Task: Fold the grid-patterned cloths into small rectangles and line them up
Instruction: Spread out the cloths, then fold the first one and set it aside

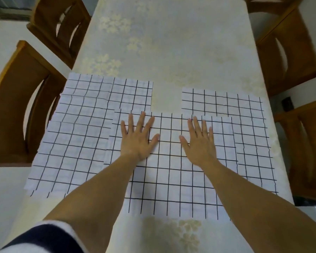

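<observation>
Several white cloths with a black grid lie flat on the table. The middle cloth (171,179) lies on top, nearest me. My left hand (138,137) and my right hand (199,141) both rest palm-down on its far part, fingers spread, holding nothing. A cloth on the left (69,156) reaches the table's left edge, with other cloths overlapping behind it (109,92). On the right lies another cloth (248,121), partly under the middle one.
The table (171,42) wears a pale flowered cover. Wooden chairs stand on both sides: two at the left (16,99) (60,24), several at the right (288,48). A small dark object (287,104) sits on the floor at the right.
</observation>
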`<state>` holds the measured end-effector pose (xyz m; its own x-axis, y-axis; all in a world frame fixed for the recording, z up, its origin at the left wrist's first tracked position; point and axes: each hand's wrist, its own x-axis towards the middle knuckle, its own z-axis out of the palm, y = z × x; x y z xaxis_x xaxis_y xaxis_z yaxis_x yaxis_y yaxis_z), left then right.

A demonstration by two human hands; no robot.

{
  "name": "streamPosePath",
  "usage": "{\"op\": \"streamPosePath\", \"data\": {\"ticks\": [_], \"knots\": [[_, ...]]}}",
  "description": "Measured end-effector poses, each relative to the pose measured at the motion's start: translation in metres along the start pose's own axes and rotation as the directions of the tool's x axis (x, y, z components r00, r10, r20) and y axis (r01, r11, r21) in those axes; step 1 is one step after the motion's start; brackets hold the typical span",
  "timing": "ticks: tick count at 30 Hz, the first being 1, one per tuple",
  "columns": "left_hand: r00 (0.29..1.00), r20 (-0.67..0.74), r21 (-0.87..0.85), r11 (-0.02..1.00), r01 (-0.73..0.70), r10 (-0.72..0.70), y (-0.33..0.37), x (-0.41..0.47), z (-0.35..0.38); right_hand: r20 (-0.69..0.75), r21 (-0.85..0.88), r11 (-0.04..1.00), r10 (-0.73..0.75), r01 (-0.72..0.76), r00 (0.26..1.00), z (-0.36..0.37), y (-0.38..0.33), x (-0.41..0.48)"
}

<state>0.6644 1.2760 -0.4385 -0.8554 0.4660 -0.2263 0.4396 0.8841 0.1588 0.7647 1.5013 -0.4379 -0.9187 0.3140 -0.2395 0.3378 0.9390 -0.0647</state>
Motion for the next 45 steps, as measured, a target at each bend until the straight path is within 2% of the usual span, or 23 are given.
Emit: {"op": "streamPosePath", "data": {"ticks": [2,4,7,9,14,19,23,30,33,35,37,39,40,43,45], "knots": [[1.0,0.024,-0.005,1.0,-0.012,0.013,0.0,0.001,-0.004,0.034,-0.01,1.0,0.018,-0.018,0.999,-0.004,0.005,-0.003],[1.0,-0.01,0.035,0.999,-0.012,0.012,0.007,-0.003,-0.012,-0.017,-0.011,0.999,0.038,-0.038,0.999,-0.012,-0.008,-0.014],[0.982,-0.184,0.01,0.999,-0.036,0.038,0.034,-0.029,-0.021,-0.115,0.042,0.995,-0.08,0.086,0.99,-0.022,-0.05,-0.048],[0.976,-0.21,-0.056,0.995,-0.08,0.066,0.049,-0.059,-0.012,-0.109,0.066,0.989,-0.128,0.135,0.986,-0.012,-0.074,-0.076],[0.998,-0.034,-0.086,0.994,-0.062,0.059,0.044,-0.122,0.032,-0.034,0.001,0.994,-0.111,0.112,0.993,0.034,-0.077,-0.128],[0.999,-0.001,-0.032,0.998,-0.045,0.045,0.035,-0.126,0.032,-0.02,0.014,0.996,-0.091,0.091,0.996,0.032,-0.061,-0.131],[0.999,0.042,-0.011,0.999,0.03,-0.029,0.029,-0.126,0.024,0.008,0.002,1.0,0.007,-0.007,1.0,0.027,-0.027,-0.135],[0.989,0.15,-0.003,1.0,-0.008,0.008,0.022,-0.123,0.017,0.056,-0.024,0.985,0.17,-0.168,0.984,0.019,0.053,-0.15],[0.98,0.2,0.005,1.0,0.018,-0.018,0.032,-0.115,0.004,0.017,0.077,0.971,0.226,-0.226,0.974,0.005,0.06,-0.146],[0.991,0.128,0.009,0.999,-0.041,0.04,0.043,-0.106,-0.01,-0.032,0.193,0.934,0.311,-0.3,0.95,-0.006,0.056,-0.135],[0.987,0.097,-0.019,0.992,-0.126,0.127,0.053,-0.092,-0.022,0.001,0.312,0.857,0.431,-0.41,0.902,-0.014,0.054,-0.122],[0.969,0.182,-0.064,0.986,-0.156,0.165,0.062,-0.073,-0.029,0.053,0.418,0.746,0.549,-0.518,0.834,-0.023,0.058,-0.108],[0.957,0.24,-0.082,0.985,-0.149,0.165,0.066,-0.064,-0.03,0.064,0.424,0.726,0.573,-0.542,0.817,-0.027,0.061,-0.102],[0.915,0.384,-0.064,0.992,-0.106,0.123,0.071,-0.044,-0.028,0.124,0.39,0.728,0.566,-0.564,0.815,-0.031,0.074,-0.089],[0.896,0.434,-0.042,0.995,-0.086,0.096,0.071,-0.038,-0.027,0.23,0.462,0.64,0.582,-0.614,0.78,-0.033,0.084,-0.081]]}}
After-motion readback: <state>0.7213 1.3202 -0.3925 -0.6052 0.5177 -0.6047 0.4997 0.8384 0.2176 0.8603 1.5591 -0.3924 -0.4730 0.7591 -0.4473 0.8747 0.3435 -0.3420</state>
